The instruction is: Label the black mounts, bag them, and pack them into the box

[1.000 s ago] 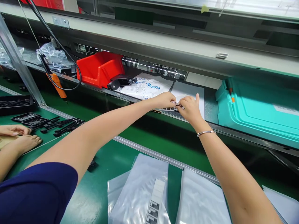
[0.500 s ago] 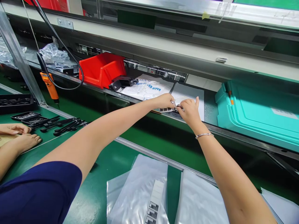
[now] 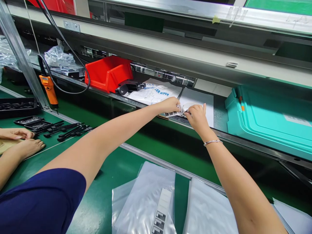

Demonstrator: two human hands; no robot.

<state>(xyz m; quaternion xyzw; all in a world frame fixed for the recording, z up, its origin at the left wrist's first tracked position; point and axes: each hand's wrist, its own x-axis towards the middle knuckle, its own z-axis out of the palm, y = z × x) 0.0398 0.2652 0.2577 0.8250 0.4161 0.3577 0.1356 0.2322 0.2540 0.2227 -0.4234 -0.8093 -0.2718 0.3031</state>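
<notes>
Both my arms reach out to the front edge of the shelf. My left hand (image 3: 172, 104) is closed on a strip of labels (image 3: 172, 114), white with dark printed squares. Close by on the right, the fingers of my right hand (image 3: 198, 116) pinch the same strip, which looks bent between the two hands. Behind them lie a white sheet of paper (image 3: 203, 100) and a white wiper packet (image 3: 156, 92) with blue lettering. A second label strip (image 3: 159, 213) rests on clear plastic bags (image 3: 136, 201) on the green bench below.
On the shelf stand a red bin (image 3: 107, 74), a black device (image 3: 129, 87) and a turquoise case (image 3: 270, 120). An orange electric screwdriver (image 3: 49, 91) hangs at left. A co-worker's hands (image 3: 24, 143) rest near black parts (image 3: 70, 131). More plastic bags (image 3: 209, 208) lie at right.
My hands stay at almost the same spot. The label strip between them now looks more bent, with more of its white side showing. The view has shifted slightly.
</notes>
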